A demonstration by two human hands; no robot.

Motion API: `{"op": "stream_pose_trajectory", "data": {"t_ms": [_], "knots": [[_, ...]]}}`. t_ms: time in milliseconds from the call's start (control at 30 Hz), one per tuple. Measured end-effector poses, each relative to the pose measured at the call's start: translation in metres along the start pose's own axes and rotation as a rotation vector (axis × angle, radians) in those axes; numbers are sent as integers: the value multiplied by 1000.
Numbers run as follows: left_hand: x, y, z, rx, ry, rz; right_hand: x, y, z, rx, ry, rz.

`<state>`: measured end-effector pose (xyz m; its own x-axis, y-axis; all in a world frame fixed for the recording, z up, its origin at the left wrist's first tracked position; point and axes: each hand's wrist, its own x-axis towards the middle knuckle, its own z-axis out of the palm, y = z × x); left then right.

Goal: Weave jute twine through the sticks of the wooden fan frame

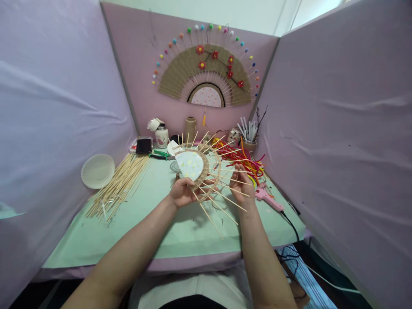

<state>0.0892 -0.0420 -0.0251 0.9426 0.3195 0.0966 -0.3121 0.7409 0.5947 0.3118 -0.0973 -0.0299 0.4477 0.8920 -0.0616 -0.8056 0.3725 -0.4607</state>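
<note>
A half-round fan frame (pixel 206 171) of thin sticks spreads out in front of me, its sticks pointing up and to the right. Its centre is a pale patterned half-disc (pixel 189 165) edged with brown cord, and a ring of twine crosses the sticks farther out. My left hand (pixel 185 192) is closed on the frame's lower inner edge, thumb on top and fingers behind. Among the stick tips on the right is my right hand (pixel 241 186), its fingers bent together behind several sticks. What those fingers pinch cannot be made out.
Loose bamboo sticks (pixel 120 184) and a white dish (pixel 98 171) lie at left. Green-handled pliers (pixel 161 155), a jar (pixel 161 136) and a twine spool (pixel 190 128) stand behind. Colourful pipe cleaners (pixel 240 156) and a corded pink glue gun (pixel 268 199) are at right. A decorated fan (pixel 174 77) hangs behind.
</note>
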Motion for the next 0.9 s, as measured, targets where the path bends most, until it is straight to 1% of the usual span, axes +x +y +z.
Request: {"op": "stream_pose_trajectory", "data": {"t_ms": [67, 233, 433, 600, 767, 900], "knots": [[0, 3, -2, -7, 40, 17, 1, -4, -1, 23, 10, -14], [1, 6, -6, -52, 137, 94, 3, -12, -5, 72, -17, -107], [1, 7, -5, -76, 214, 61, -1, -17, -3, 100, -72, -113], [1, 8, -5, -54, 193, 74, 0, -19, -5, 48, -97, -142], [0, 10, -7, -53, 141, 109, 0, -19, -5, 29, -77, -157], [0, 9, -8, -31, 148, 77, -3, -20, -4, 42, -87, -154]]}}
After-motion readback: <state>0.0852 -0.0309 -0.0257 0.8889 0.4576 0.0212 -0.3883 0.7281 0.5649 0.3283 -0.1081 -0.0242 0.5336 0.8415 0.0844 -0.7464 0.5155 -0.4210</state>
